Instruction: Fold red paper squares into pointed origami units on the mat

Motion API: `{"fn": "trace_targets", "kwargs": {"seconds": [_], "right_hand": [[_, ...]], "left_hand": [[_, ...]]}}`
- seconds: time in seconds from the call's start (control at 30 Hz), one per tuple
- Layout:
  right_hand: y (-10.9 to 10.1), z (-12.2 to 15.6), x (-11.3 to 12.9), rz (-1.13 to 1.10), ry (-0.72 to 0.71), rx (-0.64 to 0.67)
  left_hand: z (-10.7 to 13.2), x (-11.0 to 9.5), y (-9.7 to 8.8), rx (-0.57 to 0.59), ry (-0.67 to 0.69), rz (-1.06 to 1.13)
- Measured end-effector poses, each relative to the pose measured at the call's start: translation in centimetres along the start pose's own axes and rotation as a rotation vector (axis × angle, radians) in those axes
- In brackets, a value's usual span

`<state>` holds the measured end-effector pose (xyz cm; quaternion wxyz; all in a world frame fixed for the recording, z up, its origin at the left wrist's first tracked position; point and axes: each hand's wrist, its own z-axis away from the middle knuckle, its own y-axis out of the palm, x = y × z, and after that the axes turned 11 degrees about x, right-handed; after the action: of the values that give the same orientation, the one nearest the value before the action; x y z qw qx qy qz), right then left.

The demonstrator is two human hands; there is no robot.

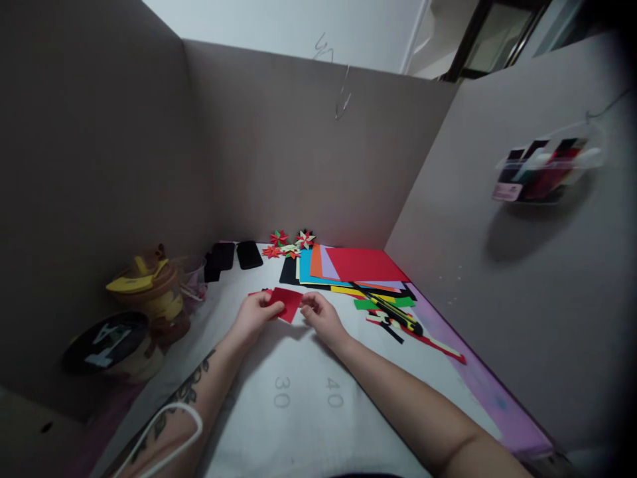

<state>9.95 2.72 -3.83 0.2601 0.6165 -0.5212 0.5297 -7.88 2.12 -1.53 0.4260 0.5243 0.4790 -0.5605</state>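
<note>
Between closed fingers of left hand (255,317), pinching red paper square (288,304) above white sheet (308,438); with fingers of right hand (322,318) curled nearly together at its right edge, cannot tell grip. Reading grey "30" (282,392) and "40" (334,392) on sheet; cannot make out blurred label (507,192) on hanging plastic pouch (545,176).

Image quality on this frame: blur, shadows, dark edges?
Head view: dim lighting; the clear plastic hanging holder looks smeared, casting a soft shadow on the grey right-hand panel. Head view: small red paper square slightly soft, outline clear; far right edge falls to black.
</note>
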Motion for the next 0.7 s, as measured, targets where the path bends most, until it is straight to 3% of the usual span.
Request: {"fn": "trace_targets", "kwargs": {"seconds": [0.17, 0.27, 0.37, 0.53, 0.7], "right_hand": [[-1.1, 1.8, 1.0, 0.202, -0.022, -0.061], [-1.8, 2.2, 1.1, 0.414, -0.18, -0.088], [-2.1, 2.3, 0.9, 0.482, -0.271, -0.083], [-1.9, 2.5, 1.0, 0.629, -0.326, -0.15], [-1.5, 2.6, 1.5, 0.853, -0.378, -0.052]], "left_hand": [[1.1, -0.2, 2.5, 0.08, 0.087, -0.184], [1.4, -0.5, 2.6, 0.04, 0.272, -0.361], [1.5, -0.7, 2.2, 0.019, 0.4, -0.489], [1.4, -0.4, 1.9, -0.013, 0.311, -0.506], [1.5, -0.5, 1.8, -0.053, 0.308, -0.54]]}}
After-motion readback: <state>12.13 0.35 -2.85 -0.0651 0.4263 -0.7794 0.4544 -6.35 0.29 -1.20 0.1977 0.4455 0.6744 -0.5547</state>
